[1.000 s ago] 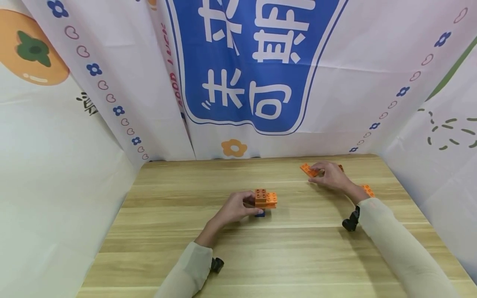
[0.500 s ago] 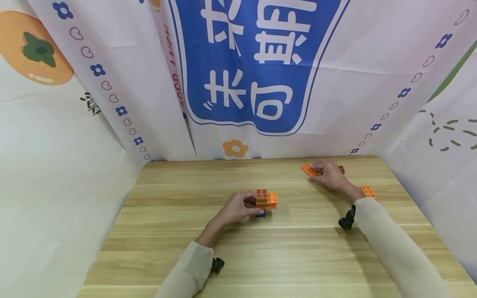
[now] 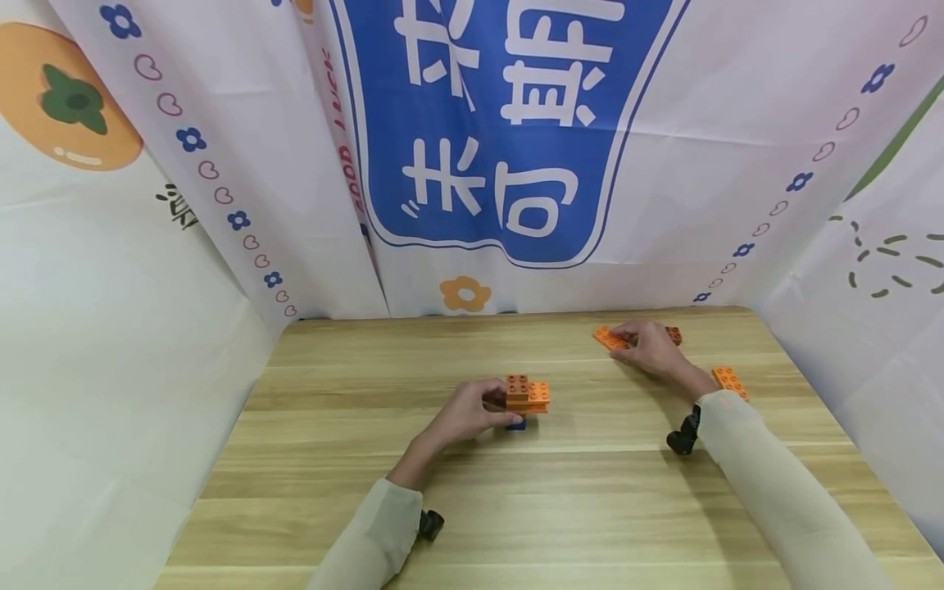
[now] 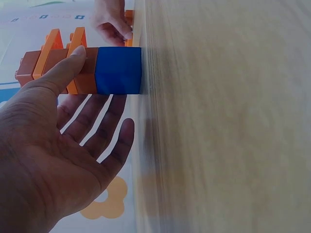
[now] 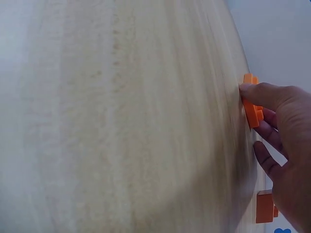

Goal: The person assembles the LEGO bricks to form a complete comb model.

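My left hand (image 3: pixel 466 412) grips a stack of toy building bricks (image 3: pixel 518 390) near the middle of the table. In the left wrist view, a blue brick (image 4: pixel 119 70) forms the bottom of the stack, with brown bricks and two thin orange plates above it. The thumb lies across the near side, the fingers behind. At the far right, my right hand (image 3: pixel 652 346) pinches a flat orange brick (image 3: pixel 605 335) lying on the tabletop. The right wrist view shows the thumb on one side of this orange brick (image 5: pixel 250 110); the fingers are partly hidden.
A brown brick (image 3: pixel 674 334) lies just right of the right hand, at the back of the wooden table (image 3: pixel 354 459). Another flat orange brick (image 3: pixel 730 383) lies beside the right wrist. A printed cloth (image 3: pixel 664 213) hangs behind the table and along its sides.
My right forearm has shifted slightly left, uncovering more of the orange brick beside the wrist. The right fingers stay at the same flat brick. The left hand and stack keep still.
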A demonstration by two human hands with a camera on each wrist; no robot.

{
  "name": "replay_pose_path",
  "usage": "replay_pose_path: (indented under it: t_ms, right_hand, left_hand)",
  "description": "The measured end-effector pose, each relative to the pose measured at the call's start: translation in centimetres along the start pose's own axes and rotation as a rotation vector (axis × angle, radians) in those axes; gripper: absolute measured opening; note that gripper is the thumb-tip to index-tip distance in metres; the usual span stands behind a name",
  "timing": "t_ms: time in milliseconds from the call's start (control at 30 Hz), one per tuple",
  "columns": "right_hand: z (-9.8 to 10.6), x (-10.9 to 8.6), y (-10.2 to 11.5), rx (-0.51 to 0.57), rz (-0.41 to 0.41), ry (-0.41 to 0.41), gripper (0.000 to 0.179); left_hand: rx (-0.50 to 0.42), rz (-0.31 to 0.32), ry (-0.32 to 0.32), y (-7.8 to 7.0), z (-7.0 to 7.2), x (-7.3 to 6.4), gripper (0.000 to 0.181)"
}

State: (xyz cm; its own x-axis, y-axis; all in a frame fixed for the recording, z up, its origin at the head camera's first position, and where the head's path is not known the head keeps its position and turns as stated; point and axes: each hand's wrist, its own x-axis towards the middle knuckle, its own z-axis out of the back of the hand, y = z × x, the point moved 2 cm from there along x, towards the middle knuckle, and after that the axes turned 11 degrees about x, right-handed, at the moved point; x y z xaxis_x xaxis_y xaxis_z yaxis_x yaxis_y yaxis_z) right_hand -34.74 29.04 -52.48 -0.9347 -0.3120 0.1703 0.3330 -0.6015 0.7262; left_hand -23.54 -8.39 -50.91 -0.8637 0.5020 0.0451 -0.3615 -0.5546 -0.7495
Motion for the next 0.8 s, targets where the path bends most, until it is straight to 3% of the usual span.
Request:
replay_pose_path:
  t_ms: [800]
  right_hand:
    - [-0.54, -0.98, 0.81, 0.015, 0.055, 0.054, 0.039]
  left_hand:
    - [-0.002, 0.011, 0.001, 0.09, -0.06, 0.09, 0.028]
